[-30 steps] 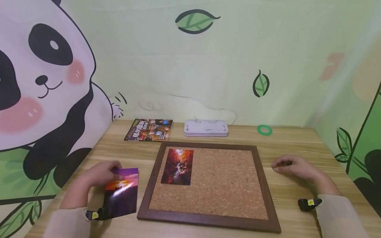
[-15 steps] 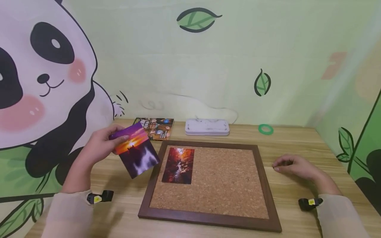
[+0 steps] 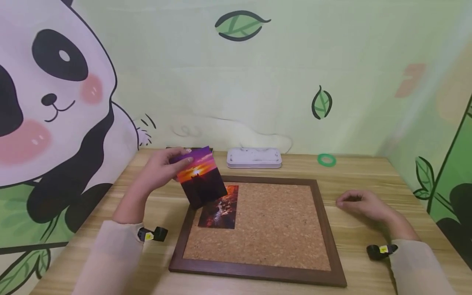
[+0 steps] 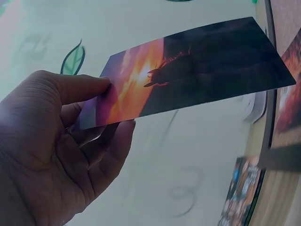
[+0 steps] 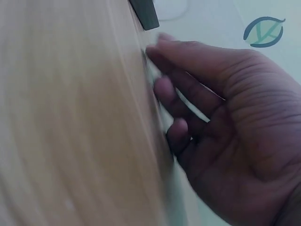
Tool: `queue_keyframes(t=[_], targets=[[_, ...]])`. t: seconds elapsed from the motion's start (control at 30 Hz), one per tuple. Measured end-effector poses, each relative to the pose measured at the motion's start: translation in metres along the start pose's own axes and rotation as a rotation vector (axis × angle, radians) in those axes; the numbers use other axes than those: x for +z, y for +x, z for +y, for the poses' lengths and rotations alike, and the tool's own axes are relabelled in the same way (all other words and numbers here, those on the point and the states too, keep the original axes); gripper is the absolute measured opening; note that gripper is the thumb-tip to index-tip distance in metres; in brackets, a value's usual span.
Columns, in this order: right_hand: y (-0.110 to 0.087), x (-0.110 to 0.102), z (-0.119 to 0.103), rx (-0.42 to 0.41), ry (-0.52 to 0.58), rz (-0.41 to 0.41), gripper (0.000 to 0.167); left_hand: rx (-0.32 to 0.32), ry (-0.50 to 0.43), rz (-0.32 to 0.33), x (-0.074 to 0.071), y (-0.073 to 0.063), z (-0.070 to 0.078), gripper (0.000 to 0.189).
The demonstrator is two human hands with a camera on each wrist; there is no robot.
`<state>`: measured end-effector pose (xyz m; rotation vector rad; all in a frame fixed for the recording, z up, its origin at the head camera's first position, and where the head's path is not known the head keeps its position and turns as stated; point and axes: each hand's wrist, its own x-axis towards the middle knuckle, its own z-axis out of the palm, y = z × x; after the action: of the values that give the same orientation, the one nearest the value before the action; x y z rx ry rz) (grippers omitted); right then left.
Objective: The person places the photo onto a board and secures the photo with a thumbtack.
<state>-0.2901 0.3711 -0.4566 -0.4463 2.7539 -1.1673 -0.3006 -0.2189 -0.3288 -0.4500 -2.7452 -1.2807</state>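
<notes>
Left hand (image 3: 162, 169) pinches glossy purple-orange sunset photo (image 3: 200, 182); right hand (image 3: 363, 203) curls loosely
Near brown-framed rectangular corkboard's (image 3: 280, 225) far-left corner, light pressure should avoid creases.

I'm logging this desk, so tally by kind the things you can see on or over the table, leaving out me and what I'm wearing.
Photos: 2
Board: 1
Book: 1
Case: 1
Ring: 1
Total: 6

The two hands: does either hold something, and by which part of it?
The left hand pinches the sunset photo by its purple end, thumb on the printed face, fingers behind. No held thing shows in the right hand.
</notes>
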Motion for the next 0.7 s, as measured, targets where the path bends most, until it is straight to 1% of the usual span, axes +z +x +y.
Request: queue_keyframes(t=[0.1,0.17,0.27,0.3,0.37,0.47,0.57,0.63,0.7], targets=[[0.001,-0.001,0.001,0.025,0.073,0.051,0.028,0.016,0.009,-0.030,0.011,0.007,0.004,0.034],[0.002,-0.001,0.000,0.040,0.133,0.096,0.034,0.028,0.000,-0.062,0.021,0.013,0.005,0.031],[0.005,-0.001,-0.002,0.023,0.194,0.163,0.038,0.041,-0.026,-0.103,0.040,0.021,0.007,0.026],[0.005,-0.001,-0.002,0.014,0.206,0.180,0.039,0.050,-0.038,-0.121,0.048,0.025,0.007,0.024],[0.007,0.000,-0.004,-0.019,0.212,0.202,0.037,0.077,-0.034,-0.161,0.064,0.032,0.008,0.021],[0.008,0.002,-0.005,-0.045,0.214,0.197,0.035,0.116,0.005,-0.233,0.090,0.043,0.011,0.018],[0.008,0.004,-0.003,-0.055,0.222,0.187,0.034,0.125,0.043,-0.317,0.112,0.053,0.015,0.017],[0.008,0.004,-0.002,-0.059,0.225,0.181,0.034,0.131,0.091,-0.356,0.124,0.059,0.020,0.018],[0.010,0.003,-0.001,-0.056,0.226,0.186,0.033,0.146,0.137,-0.380,0.132,0.065,0.023,0.023]])
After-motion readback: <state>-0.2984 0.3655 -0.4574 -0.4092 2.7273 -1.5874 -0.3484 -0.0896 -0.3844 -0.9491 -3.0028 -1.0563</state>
